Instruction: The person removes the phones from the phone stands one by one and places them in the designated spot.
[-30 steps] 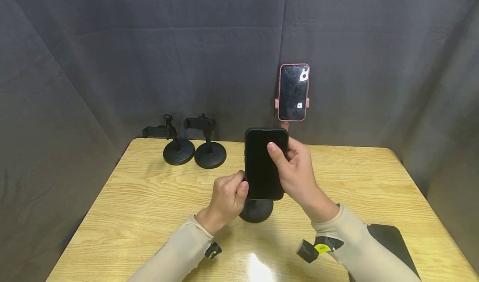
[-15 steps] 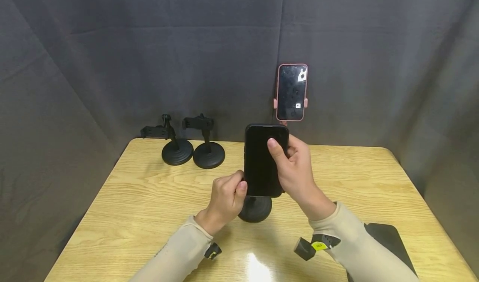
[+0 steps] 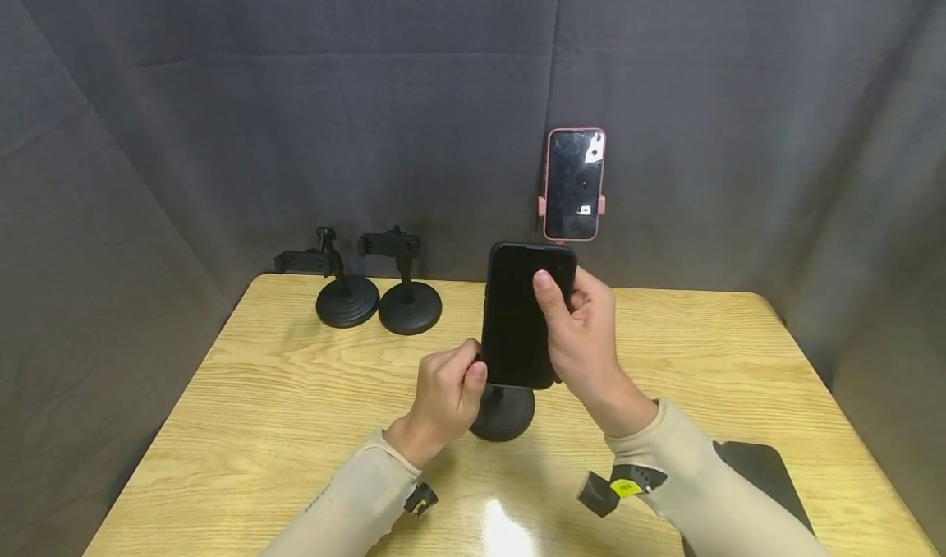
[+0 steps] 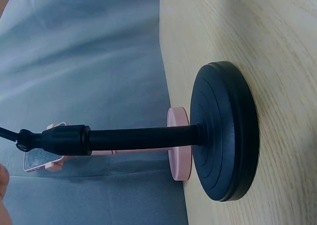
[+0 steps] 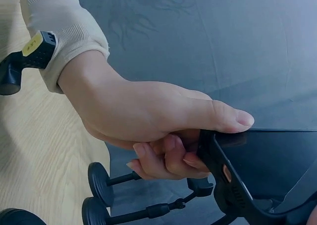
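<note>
Pinching is done from both sides: the right edge of the black phone (image 3: 513,319) is gripped by the right hand (image 3: 587,347), thumb laid over the screen, and its lower left edge by the curled fingers of the left hand (image 3: 441,394). Neither's nearer, tbh. Long axis is stood near upright, tipped slightly right. Glossy dark screen, black case. Held over the nearest black stand (image 4: 146,139); whether it's clamped on can't be told.

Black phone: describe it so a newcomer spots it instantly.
Find the wooden table, then the right hand above its middle. The black phone is in that hand's grip, thumb across its dark screen. Unlike the pink-cased phone clamped upright behind it, it has a black case and is hand-held.
</note>
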`<state>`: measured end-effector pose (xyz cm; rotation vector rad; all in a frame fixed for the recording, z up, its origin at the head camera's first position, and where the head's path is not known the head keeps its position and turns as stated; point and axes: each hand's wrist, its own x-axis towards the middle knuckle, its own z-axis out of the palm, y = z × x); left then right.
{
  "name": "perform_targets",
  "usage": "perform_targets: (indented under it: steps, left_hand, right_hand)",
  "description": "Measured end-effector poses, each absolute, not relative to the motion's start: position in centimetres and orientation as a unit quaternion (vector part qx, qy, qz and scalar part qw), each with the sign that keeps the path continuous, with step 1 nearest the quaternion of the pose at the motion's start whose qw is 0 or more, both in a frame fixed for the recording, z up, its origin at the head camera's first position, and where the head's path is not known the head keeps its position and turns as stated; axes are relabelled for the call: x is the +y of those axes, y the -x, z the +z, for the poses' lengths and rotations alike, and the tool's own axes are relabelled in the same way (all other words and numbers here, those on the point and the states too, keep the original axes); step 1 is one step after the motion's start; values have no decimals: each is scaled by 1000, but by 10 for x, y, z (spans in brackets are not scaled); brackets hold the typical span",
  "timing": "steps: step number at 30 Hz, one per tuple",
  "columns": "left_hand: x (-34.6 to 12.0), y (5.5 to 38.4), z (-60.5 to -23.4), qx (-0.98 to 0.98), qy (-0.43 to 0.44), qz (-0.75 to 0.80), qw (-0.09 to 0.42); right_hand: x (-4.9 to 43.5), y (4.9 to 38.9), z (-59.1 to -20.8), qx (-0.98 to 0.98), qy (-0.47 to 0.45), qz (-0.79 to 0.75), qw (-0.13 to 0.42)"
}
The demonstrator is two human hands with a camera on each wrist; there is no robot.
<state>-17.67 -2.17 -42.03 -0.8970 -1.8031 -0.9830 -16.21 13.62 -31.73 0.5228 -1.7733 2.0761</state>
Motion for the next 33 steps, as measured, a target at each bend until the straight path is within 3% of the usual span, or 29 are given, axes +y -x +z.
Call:
perform_targets:
  steps: [33]
  left_hand:
    - [-21, 173, -422, -729, 354, -411, 418]
  right_hand:
    - [132, 161, -322, -597, -150, 756, 223]
